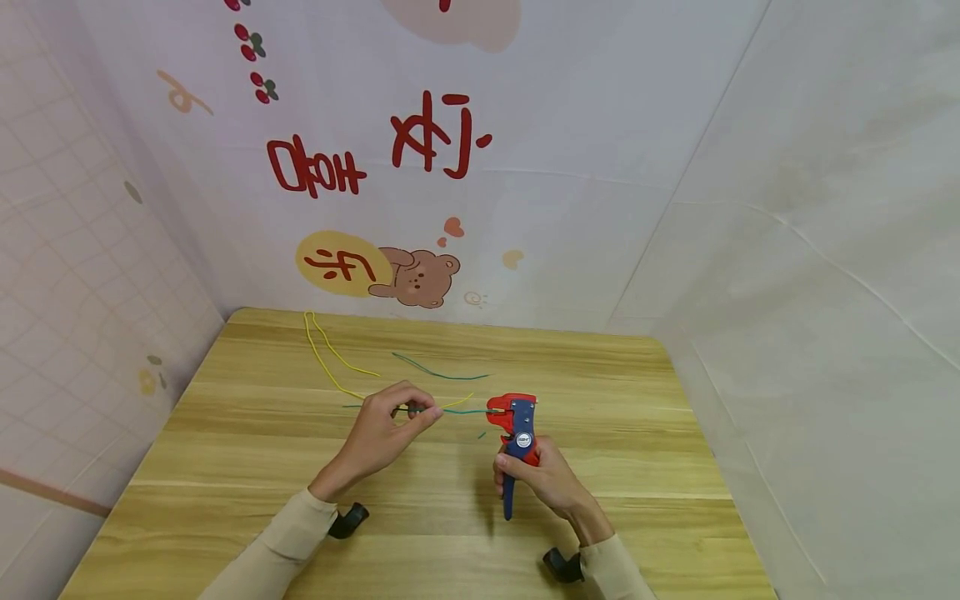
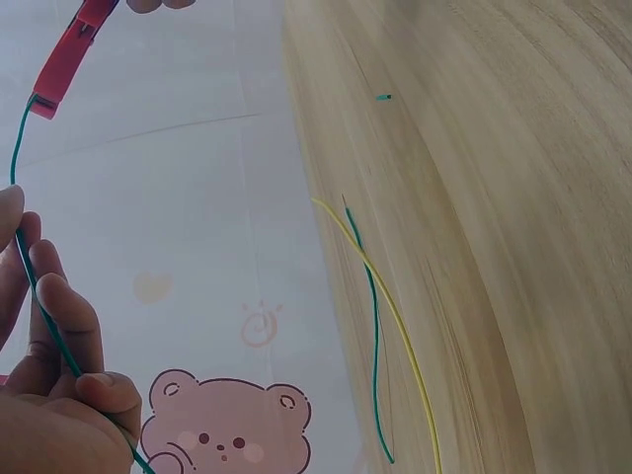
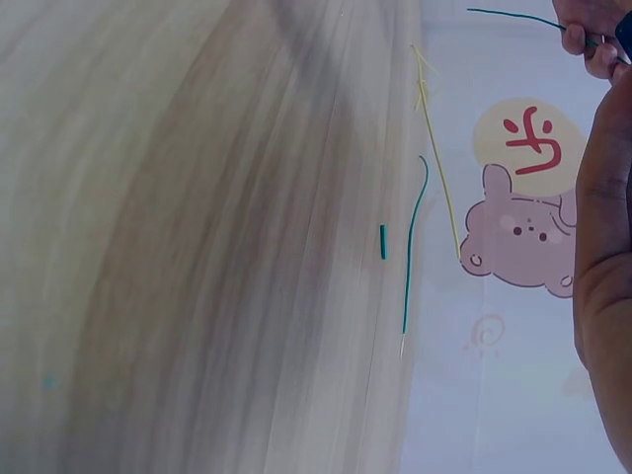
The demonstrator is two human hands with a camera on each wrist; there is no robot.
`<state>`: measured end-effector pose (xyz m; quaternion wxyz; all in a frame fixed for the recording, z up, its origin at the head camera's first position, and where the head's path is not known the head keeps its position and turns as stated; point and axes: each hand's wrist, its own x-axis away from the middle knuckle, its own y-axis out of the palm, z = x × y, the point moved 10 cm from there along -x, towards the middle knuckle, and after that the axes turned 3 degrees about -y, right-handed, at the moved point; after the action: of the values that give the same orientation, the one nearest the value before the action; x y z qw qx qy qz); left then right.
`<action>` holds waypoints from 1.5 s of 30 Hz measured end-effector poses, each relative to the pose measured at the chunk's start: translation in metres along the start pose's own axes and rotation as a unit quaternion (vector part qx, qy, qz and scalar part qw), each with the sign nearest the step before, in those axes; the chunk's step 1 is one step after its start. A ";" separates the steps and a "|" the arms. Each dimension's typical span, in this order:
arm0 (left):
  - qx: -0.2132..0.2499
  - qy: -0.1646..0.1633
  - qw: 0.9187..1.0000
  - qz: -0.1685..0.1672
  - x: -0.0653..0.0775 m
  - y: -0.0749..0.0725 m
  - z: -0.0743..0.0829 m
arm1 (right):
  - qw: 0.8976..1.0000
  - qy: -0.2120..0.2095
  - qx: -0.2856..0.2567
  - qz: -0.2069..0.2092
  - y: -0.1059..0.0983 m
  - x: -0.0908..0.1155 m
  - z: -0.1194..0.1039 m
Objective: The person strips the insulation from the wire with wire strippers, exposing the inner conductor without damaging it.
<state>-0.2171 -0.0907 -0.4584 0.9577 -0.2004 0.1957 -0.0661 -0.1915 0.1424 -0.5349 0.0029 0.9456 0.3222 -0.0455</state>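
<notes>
My left hand (image 1: 384, 435) pinches a thin green wire (image 1: 463, 412) between thumb and fingers, and the wire's tail sticks out to the left past the hand. In the left wrist view the wire runs across the curled fingers (image 2: 69, 306) up to the red nose of a wire stripper (image 2: 64, 64). My right hand (image 1: 550, 477) grips the red and blue wire stripper (image 1: 522, 421) by its handles, upright over the table. The green wire's right end sits in the stripper's mouth. Only an edge of the right hand (image 3: 604, 247) shows in the right wrist view.
A long yellow wire (image 1: 321, 358) lies bent at the table's back left, passing behind the left hand. Another green wire (image 1: 435, 372), with a bare end, lies behind the hands. A short green offcut (image 1: 482, 435) rests left of the stripper. Printed cloth walls surround the wooden table (image 1: 420, 533).
</notes>
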 end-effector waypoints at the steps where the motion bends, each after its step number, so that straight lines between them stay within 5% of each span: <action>1: 0.000 -0.002 1.000 0.000 0.000 0.000 0.000 | 1.000 -0.004 0.000 -0.001 0.001 0.000 -0.001; 45: 0.000 -0.008 1.000 -0.015 0.002 0.006 0.001 | 1.000 -0.013 -0.005 -0.001 0.007 -0.002 -0.003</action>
<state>-0.2147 -0.0857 -0.4607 0.9583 -0.2035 0.1848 -0.0785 -0.1888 0.1362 -0.5322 0.0115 0.9446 0.3231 -0.0562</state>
